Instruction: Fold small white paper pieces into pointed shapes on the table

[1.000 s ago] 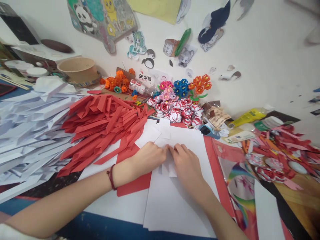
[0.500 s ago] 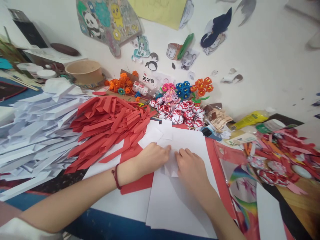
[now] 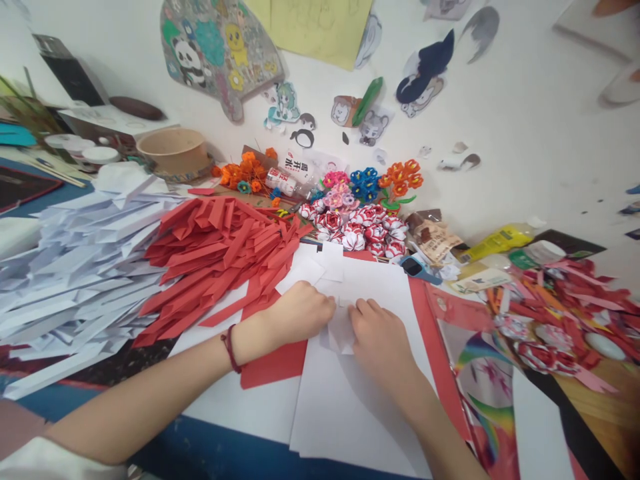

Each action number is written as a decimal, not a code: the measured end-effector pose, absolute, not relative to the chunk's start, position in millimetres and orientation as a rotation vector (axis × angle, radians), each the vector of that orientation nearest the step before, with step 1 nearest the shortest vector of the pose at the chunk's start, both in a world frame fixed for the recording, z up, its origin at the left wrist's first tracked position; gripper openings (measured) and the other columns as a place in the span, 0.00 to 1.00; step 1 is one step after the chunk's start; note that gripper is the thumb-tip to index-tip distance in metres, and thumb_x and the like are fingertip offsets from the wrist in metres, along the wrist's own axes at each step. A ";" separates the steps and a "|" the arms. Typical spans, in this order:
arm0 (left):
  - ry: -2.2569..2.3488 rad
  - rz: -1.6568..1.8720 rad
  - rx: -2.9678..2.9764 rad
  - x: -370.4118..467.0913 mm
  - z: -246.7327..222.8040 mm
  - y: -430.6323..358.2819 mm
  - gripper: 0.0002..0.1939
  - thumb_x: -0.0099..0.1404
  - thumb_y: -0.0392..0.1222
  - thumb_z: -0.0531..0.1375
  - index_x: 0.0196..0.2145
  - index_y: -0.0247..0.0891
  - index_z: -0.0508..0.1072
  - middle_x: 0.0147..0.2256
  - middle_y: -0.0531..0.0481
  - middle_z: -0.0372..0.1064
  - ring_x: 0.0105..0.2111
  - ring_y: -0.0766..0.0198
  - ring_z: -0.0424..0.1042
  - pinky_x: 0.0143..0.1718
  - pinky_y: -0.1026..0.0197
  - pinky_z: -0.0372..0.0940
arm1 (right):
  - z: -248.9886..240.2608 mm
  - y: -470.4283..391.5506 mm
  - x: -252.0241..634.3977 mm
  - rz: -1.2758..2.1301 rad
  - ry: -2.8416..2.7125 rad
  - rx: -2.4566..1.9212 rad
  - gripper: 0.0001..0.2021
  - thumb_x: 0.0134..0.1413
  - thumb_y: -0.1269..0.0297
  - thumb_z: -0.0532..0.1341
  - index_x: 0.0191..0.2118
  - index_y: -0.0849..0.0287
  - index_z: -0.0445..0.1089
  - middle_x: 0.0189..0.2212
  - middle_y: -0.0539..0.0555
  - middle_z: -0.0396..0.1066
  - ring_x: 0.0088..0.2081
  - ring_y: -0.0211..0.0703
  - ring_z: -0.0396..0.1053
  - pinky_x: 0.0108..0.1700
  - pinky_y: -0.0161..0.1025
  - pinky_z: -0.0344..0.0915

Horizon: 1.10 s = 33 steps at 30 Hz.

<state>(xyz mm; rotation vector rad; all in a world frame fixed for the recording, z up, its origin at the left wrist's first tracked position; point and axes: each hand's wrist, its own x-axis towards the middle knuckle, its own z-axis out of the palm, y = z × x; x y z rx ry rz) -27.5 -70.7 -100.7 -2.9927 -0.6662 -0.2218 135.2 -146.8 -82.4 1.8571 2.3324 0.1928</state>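
Fingers curled, my left hand [image 3: 300,312] pinches the left side of a small white paper piece [image 3: 341,333]. My right hand [image 3: 383,337] grips its right side the same way, with the thumb hidden. Between the fingertips the paper's upper edge looks folded. Below both hands lies a stack of large white sheets [image 3: 350,413], with red paper [image 3: 275,370] beside and under it. Just beyond my left hand are loose small white paper pieces [image 3: 306,270].
Folded red strips [image 3: 220,247] and folded white strips [image 3: 95,247] are heaped at left. Red-and-white paper flowers [image 3: 370,223] stand behind the sheets, near a blue watch [image 3: 414,267]. At right lie a rainbow-patterned pouch [image 3: 483,373] and a pile of ribbons [image 3: 580,287].
Both hands stay almost in place on the small paper, their fingertips slightly shifted. A folded edge now shows between them. The whole view has tilted up a little.
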 end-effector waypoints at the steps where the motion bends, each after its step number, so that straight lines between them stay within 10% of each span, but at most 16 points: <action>1: -0.680 -0.231 -3.002 -27.2 -100.7 -71.0 0.08 0.60 0.28 0.52 0.31 0.33 0.69 0.22 0.44 0.70 0.22 0.58 0.72 0.23 0.60 0.59 | -82.9 -146.5 135.9 0.198 2.342 1.861 0.11 0.44 0.81 0.56 0.33 0.60 0.69 0.31 0.56 0.69 0.35 0.46 0.65 0.32 0.41 0.54; 14: -1.365 -0.255 -2.910 -14.8 -98.4 -79.9 0.14 0.69 0.43 0.46 0.35 0.35 0.68 0.24 0.44 0.71 0.24 0.54 0.73 0.23 0.62 0.58 | -101.6 -140.0 135.5 0.166 2.333 2.353 0.10 0.57 0.69 0.54 0.26 0.57 0.68 0.25 0.49 0.69 0.30 0.40 0.66 0.30 0.37 0.49; 21: -1.439 -0.527 -3.087 -20.9 -94.6 -69.3 0.10 0.69 0.42 0.48 0.36 0.38 0.67 0.27 0.50 0.71 0.26 0.61 0.71 0.23 0.65 0.53 | -100.6 -129.5 141.3 -0.157 2.414 2.709 0.14 0.62 0.58 0.50 0.41 0.56 0.71 0.31 0.51 0.73 0.30 0.40 0.66 0.33 0.36 0.55; 26: -1.437 -0.645 -3.068 -24.0 -94.8 -63.6 0.08 0.68 0.42 0.51 0.35 0.38 0.67 0.29 0.50 0.71 0.28 0.62 0.70 0.25 0.65 0.55 | -105.9 -120.8 145.5 -0.913 2.639 2.702 0.16 0.57 0.52 0.55 0.31 0.59 0.71 0.28 0.52 0.71 0.30 0.40 0.65 0.32 0.35 0.59; 33: -1.460 -0.894 -3.190 -25.6 -94.3 -61.9 0.10 0.66 0.47 0.53 0.36 0.39 0.67 0.30 0.52 0.70 0.30 0.63 0.69 0.29 0.65 0.58 | -105.8 -124.9 144.3 -0.894 2.604 2.963 0.16 0.54 0.56 0.60 0.21 0.59 0.61 0.18 0.44 0.58 0.23 0.34 0.56 0.28 0.32 0.53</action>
